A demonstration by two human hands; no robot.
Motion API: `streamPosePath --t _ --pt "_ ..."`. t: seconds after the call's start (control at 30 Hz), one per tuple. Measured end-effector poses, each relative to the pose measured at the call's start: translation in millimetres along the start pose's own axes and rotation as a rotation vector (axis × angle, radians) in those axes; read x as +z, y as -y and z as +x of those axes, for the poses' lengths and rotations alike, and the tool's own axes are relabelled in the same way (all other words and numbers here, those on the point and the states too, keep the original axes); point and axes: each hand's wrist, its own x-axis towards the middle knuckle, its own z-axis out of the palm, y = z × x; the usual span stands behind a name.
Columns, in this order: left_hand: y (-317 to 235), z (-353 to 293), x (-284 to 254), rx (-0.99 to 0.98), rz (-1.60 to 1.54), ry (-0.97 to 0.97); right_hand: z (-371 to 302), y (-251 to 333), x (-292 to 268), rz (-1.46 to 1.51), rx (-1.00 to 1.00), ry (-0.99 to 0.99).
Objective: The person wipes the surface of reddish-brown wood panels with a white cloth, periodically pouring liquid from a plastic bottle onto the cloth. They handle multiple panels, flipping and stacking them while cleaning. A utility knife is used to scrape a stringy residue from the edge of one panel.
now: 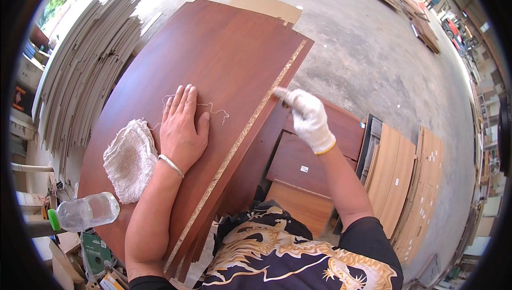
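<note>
A large reddish-brown wood panel [213,39] with a curved far side lies in front of me. My left hand [184,127], bare and with a bracelet [171,165] at the wrist, rests flat on it, fingers stretched out. A thin pale thread [213,109] lies loosely beside those fingers. Left of the wrist sits a crumpled white cloth glove [130,159]. My right hand [309,116] wears a white knit glove and is at the panel's right edge, beside a strip of bare chipboard [250,122]. Its fingers are curled and blurred at the tips; a small dark bit shows under them.
A clear bottle with a green cap [88,211] lies at the panel's left edge. Stacked thin boards [88,71] stand at the left. More brown panels [304,162] and light wood boards [392,167] are at my right, on the concrete floor [368,66].
</note>
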Motion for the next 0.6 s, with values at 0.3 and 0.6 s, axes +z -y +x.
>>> streamPosePath --t 0.3,0.6 --pt "-1 4 -1 0.009 -0.021 0.000 54 -59 -31 -0.104 0.272 -0.357" --pt "1 0 1 0.011 -0.008 -0.020 34 -11 -33 -0.387 -0.019 -0.002"
